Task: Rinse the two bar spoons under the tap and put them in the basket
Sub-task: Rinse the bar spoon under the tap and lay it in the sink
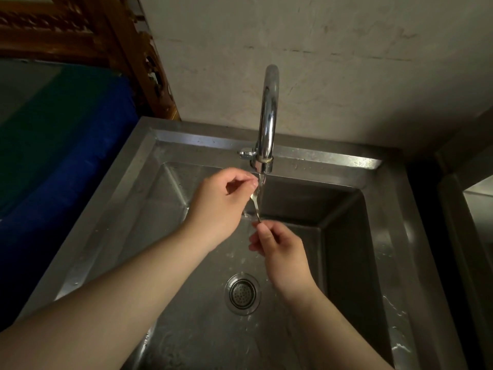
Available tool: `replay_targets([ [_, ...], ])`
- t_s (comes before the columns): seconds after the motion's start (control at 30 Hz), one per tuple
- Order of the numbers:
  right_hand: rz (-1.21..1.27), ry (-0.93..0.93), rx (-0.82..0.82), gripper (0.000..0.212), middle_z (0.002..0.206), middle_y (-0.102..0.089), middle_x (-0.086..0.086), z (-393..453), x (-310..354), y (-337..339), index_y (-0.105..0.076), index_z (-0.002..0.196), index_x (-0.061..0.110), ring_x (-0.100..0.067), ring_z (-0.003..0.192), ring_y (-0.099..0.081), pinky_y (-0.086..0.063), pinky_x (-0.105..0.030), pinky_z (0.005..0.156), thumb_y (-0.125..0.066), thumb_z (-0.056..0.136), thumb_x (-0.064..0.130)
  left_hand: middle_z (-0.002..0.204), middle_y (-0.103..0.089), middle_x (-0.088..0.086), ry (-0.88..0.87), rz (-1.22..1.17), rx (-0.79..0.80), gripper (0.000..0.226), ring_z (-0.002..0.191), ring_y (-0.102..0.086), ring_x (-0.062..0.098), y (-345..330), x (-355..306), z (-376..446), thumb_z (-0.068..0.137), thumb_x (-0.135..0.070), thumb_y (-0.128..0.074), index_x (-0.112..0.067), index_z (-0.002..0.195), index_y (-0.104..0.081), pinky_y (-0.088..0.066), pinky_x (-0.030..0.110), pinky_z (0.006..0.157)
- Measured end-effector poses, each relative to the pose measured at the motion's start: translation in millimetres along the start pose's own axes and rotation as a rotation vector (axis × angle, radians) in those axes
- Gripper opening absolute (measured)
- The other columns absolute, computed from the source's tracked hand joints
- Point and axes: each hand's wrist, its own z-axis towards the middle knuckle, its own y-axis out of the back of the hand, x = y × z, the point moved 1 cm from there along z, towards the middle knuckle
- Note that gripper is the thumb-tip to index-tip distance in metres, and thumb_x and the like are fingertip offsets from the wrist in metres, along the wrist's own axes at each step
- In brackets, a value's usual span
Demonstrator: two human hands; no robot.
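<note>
A thin metal bar spoon (256, 206) hangs nearly upright in the stream of water under the curved chrome tap (268, 116). My left hand (221, 206) pinches its upper end right below the spout. My right hand (280, 252) pinches its lower end over the middle of the steel sink (149, 198). Only one spoon shows clearly; a second spoon and the basket are not in view.
The round drain strainer (242, 293) lies in the wet sink bottom below my hands. A blue and green cloth (64, 145) covers the surface on the left, under a carved wooden frame (88, 36). A plain wall stands behind the tap.
</note>
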Motion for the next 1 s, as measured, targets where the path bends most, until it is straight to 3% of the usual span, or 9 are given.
replay_targets([
  [0.07,-0.006,0.030,0.008,0.021,0.070,-0.068,0.004,1,2,0,-0.073,0.088,0.024,-0.006,0.064,-0.063,-0.054,-0.026,0.068,-0.056,0.099,0.018,0.064,-0.066,-0.013,0.102,-0.008,0.096,0.009,0.064,-0.059,0.004,-4,6,-6,0.086,-0.028,-0.063,-0.027,0.079,-0.068,-0.047,0.027,0.067],
  [0.13,-0.020,0.072,0.025,0.026,0.069,-0.068,0.008,3,6,0,-0.073,0.083,0.032,-0.003,0.061,-0.061,-0.054,-0.025,0.064,-0.056,0.098,0.019,0.067,-0.069,-0.007,0.175,-0.027,0.159,0.013,0.064,-0.060,0.005,-10,11,-15,0.089,-0.027,-0.062,-0.019,0.081,-0.069,-0.048,0.028,0.065],
  [0.33,-0.130,-0.021,0.004,0.018,0.069,-0.068,0.003,-2,-13,17,-0.069,0.086,0.022,-0.003,0.058,-0.064,-0.049,-0.015,0.059,-0.058,0.098,0.015,0.070,-0.070,-0.003,0.278,-0.293,-0.051,0.018,0.059,-0.058,0.005,-8,9,-5,0.090,-0.016,-0.060,0.000,0.086,-0.067,-0.047,0.017,0.056],
  [0.47,-0.167,-0.013,0.007,0.021,0.066,-0.067,0.004,-4,-15,22,-0.069,0.084,0.029,-0.002,0.053,-0.061,-0.048,-0.016,0.055,-0.058,0.098,0.018,0.079,-0.072,-0.003,0.362,-0.241,0.121,0.009,0.065,-0.061,0.005,-22,18,-21,0.091,-0.022,-0.062,-0.016,0.090,-0.068,-0.047,0.018,0.060],
  [0.67,-0.248,-0.042,-0.021,0.016,0.065,-0.067,0.002,-10,-21,41,-0.071,0.087,0.019,0.002,0.050,-0.058,-0.042,-0.008,0.052,-0.060,0.097,0.015,0.071,-0.071,-0.006,0.377,-0.421,-0.063,0.010,0.062,-0.060,0.002,-16,20,-9,0.091,-0.012,-0.061,-0.016,0.086,-0.069,-0.047,0.015,0.058],
  [0.87,-0.247,-0.050,-0.034,0.015,0.065,-0.069,0.003,-8,-21,45,-0.073,0.088,0.020,-0.001,0.048,-0.057,-0.042,-0.013,0.049,-0.061,0.096,0.017,0.079,-0.075,0.000,0.469,-0.364,0.137,0.008,0.064,-0.065,0.002,-35,23,-28,0.086,-0.011,-0.066,-0.018,0.087,-0.070,-0.049,0.013,0.058],
  [1.0,-0.219,-0.085,-0.046,0.019,0.063,-0.070,0.008,-12,-25,53,-0.072,0.083,0.025,-0.002,0.045,-0.054,-0.043,-0.014,0.048,-0.062,0.095,0.014,0.082,-0.073,0.006,0.442,-0.460,-0.015,0.008,0.068,-0.063,0.009,-27,19,-14,0.087,-0.009,-0.066,-0.015,0.083,-0.068,-0.048,0.017,0.058],
])
